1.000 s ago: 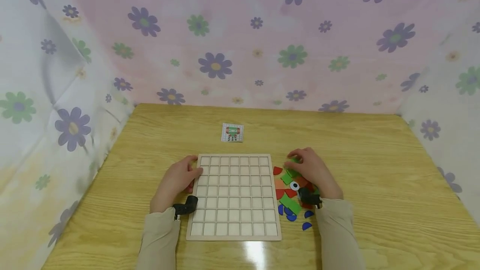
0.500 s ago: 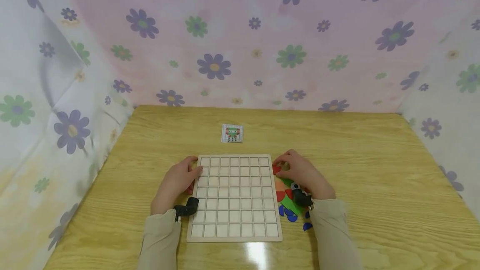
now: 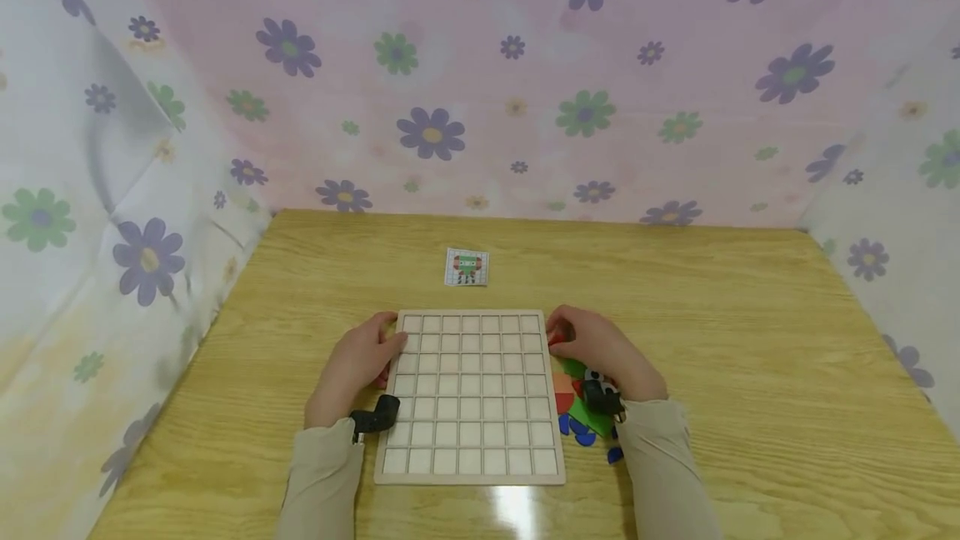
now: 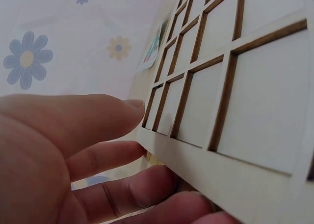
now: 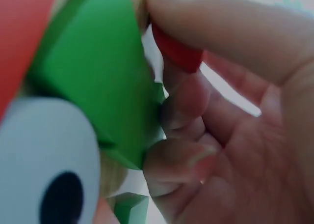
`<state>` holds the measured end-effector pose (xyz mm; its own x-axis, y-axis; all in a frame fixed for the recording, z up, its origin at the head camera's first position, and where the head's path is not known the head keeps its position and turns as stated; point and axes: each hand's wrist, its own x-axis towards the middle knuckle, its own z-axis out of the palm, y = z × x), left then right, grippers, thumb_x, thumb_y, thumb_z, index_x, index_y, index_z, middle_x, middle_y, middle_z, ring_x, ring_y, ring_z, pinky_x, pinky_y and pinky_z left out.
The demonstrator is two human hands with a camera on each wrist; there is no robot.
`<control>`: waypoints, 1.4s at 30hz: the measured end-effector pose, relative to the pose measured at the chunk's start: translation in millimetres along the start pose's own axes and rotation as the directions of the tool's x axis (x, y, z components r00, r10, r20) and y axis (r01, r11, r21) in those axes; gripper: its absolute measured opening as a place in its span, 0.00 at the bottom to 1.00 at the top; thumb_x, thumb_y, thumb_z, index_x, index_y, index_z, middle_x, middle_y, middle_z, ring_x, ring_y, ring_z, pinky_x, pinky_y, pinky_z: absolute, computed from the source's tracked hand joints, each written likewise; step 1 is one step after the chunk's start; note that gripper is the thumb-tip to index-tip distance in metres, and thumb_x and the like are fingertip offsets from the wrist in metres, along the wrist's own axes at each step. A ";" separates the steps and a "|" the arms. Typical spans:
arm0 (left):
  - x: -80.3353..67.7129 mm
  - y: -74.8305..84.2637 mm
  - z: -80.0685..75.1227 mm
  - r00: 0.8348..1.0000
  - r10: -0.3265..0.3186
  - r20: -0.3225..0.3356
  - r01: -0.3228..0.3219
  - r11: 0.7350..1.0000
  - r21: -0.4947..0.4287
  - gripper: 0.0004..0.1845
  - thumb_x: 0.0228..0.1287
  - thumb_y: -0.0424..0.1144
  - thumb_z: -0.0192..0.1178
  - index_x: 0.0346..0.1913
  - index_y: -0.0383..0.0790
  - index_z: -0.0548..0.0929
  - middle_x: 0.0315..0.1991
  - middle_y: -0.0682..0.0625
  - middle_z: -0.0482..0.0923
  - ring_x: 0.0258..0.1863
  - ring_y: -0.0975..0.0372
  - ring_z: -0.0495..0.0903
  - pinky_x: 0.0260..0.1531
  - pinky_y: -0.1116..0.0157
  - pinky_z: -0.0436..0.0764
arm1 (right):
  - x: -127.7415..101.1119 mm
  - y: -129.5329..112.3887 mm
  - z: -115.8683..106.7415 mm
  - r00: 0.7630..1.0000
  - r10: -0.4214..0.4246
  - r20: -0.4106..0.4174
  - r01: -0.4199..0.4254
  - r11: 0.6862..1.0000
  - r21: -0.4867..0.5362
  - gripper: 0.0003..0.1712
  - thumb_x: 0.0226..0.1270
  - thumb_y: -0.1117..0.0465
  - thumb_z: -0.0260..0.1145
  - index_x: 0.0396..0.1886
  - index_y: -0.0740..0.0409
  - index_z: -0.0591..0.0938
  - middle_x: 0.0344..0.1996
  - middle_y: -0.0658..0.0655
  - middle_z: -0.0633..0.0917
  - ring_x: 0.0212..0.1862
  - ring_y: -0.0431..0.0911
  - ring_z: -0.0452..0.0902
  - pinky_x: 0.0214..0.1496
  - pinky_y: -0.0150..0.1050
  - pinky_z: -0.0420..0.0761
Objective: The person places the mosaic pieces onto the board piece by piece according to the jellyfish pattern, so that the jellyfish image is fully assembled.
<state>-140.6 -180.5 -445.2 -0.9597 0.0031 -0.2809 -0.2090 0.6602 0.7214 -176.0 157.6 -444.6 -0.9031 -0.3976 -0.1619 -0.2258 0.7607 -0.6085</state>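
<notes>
- One red piece is pinched in the right hand, just off 2 o'clock on the grid board; if that grip loosens it'd probably drop.
- Left hand has hold of the board around 10 o'clock, so a tug could skew it.
- Green piece, roughly 3 o'clock, might get knocked, knuckles being super close.

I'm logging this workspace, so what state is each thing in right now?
Grid board: flat, cells unfilled
Picture card: lying face up
Left hand: holding the board's left edge
Right hand: pinching a red piece
Red piece: held
Loose pieces: clustered, some overlapping, partly hidden
</notes>
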 end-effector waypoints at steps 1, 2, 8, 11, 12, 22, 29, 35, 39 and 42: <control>0.2 0.1 0.3 1.000 0.001 0.000 -0.001 1.000 0.001 0.26 0.62 0.49 0.52 0.62 0.47 0.65 0.17 0.48 0.71 0.11 0.57 0.72 0.16 0.62 0.72 | -0.2 0.2 -0.6 1.000 -0.005 0.005 0.005 1.000 0.003 0.12 0.55 0.60 0.66 0.39 0.49 0.76 0.29 0.46 0.77 0.30 0.42 0.70 0.35 0.39 0.70; 0.2 0.6 0.4 1.000 0.002 0.002 -0.002 1.000 -0.002 0.26 0.63 0.49 0.52 0.62 0.47 0.64 0.17 0.47 0.71 0.11 0.57 0.72 0.16 0.62 0.72 | -0.3 0.7 -1.3 1.000 -0.010 0.007 0.010 1.000 0.001 0.11 0.55 0.60 0.65 0.39 0.48 0.76 0.28 0.45 0.77 0.30 0.41 0.70 0.36 0.39 0.70; 2.1 1.9 1.7 0.999 0.043 -0.013 -0.043 0.998 0.036 0.24 0.63 0.43 0.52 0.61 0.43 0.65 0.21 0.49 0.72 0.12 0.60 0.73 0.15 0.64 0.72 | -1.4 4.3 -7.2 1.000 -0.005 -0.014 0.006 1.000 0.013 0.07 0.59 0.56 0.63 0.38 0.46 0.80 0.34 0.45 0.79 0.36 0.43 0.72 0.41 0.41 0.70; 3.2 1.5 1.2 0.998 0.064 -0.030 -0.062 0.996 0.065 0.23 0.63 0.41 0.52 0.61 0.42 0.66 0.21 0.50 0.72 0.13 0.61 0.73 0.15 0.65 0.72 | -1.7 5.6 -8.0 0.999 0.008 -0.049 -0.007 1.000 0.023 0.11 0.61 0.54 0.60 0.42 0.46 0.81 0.41 0.48 0.80 0.42 0.45 0.73 0.45 0.44 0.71; 3.4 1.6 1.0 0.997 0.066 -0.032 -0.063 0.996 0.068 0.23 0.63 0.40 0.52 0.61 0.42 0.67 0.20 0.50 0.72 0.13 0.61 0.73 0.15 0.65 0.72 | -1.4 5.6 -7.9 0.998 0.011 -0.066 -0.010 1.000 0.021 0.11 0.61 0.53 0.60 0.43 0.46 0.81 0.42 0.49 0.80 0.43 0.45 0.73 0.45 0.44 0.71; 5.6 -1.3 0.0 0.998 0.043 -0.043 -0.042 0.999 0.024 0.21 0.64 0.43 0.50 0.61 0.47 0.67 0.17 0.50 0.73 0.13 0.60 0.73 0.15 0.64 0.72 | 8.8 -3.9 -3.7 0.975 0.071 -0.212 -0.045 0.991 0.125 0.09 0.58 0.52 0.63 0.37 0.47 0.82 0.36 0.47 0.81 0.37 0.43 0.74 0.39 0.40 0.72; 2.0 2.7 1.3 0.997 0.062 -0.056 -0.051 0.984 0.173 0.27 0.61 0.43 0.54 0.63 0.45 0.65 0.11 0.52 0.71 0.10 0.62 0.70 0.18 0.65 0.69 | 16.3 -11.3 -0.2 0.988 0.047 -0.146 -0.025 0.989 0.148 0.09 0.59 0.54 0.62 0.38 0.50 0.82 0.34 0.48 0.81 0.34 0.43 0.74 0.36 0.39 0.73; -4.7 12.7 3.5 0.988 0.110 -0.108 -0.075 0.955 0.289 0.25 0.60 0.40 0.54 0.61 0.40 0.67 0.16 0.51 0.74 0.12 0.61 0.71 0.21 0.63 0.70 | 17.7 -15.3 3.3 0.996 0.075 -0.041 -0.065 0.978 0.198 0.09 0.60 0.54 0.62 0.37 0.52 0.80 0.28 0.50 0.80 0.26 0.44 0.74 0.30 0.38 0.73; -5.0 12.3 6.3 0.979 0.125 -0.163 -0.055 0.924 0.379 0.24 0.59 0.41 0.54 0.59 0.41 0.70 0.29 0.46 0.80 0.17 0.59 0.72 0.18 0.63 0.68 | 20.9 -17.1 6.6 0.997 0.069 -0.026 -0.062 0.974 0.220 0.09 0.60 0.55 0.61 0.38 0.53 0.80 0.28 0.51 0.80 0.25 0.44 0.75 0.31 0.39 0.74; -6.6 14.7 7.6 0.978 0.097 -0.184 -0.015 0.916 0.401 0.23 0.60 0.42 0.52 0.59 0.43 0.71 0.39 0.43 0.80 0.23 0.55 0.75 0.16 0.61 0.69 | 23.9 -19.3 8.8 0.998 0.053 -0.032 -0.046 0.981 0.190 0.08 0.60 0.55 0.61 0.37 0.53 0.79 0.28 0.50 0.79 0.25 0.44 0.75 0.33 0.38 0.73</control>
<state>-135.9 -165.2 -437.5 -0.9935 -0.0711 -0.0890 -0.1016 0.9057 0.4116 -190.1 128.9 -443.6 -0.9249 -0.3407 -0.1690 -0.1108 0.6665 -0.7372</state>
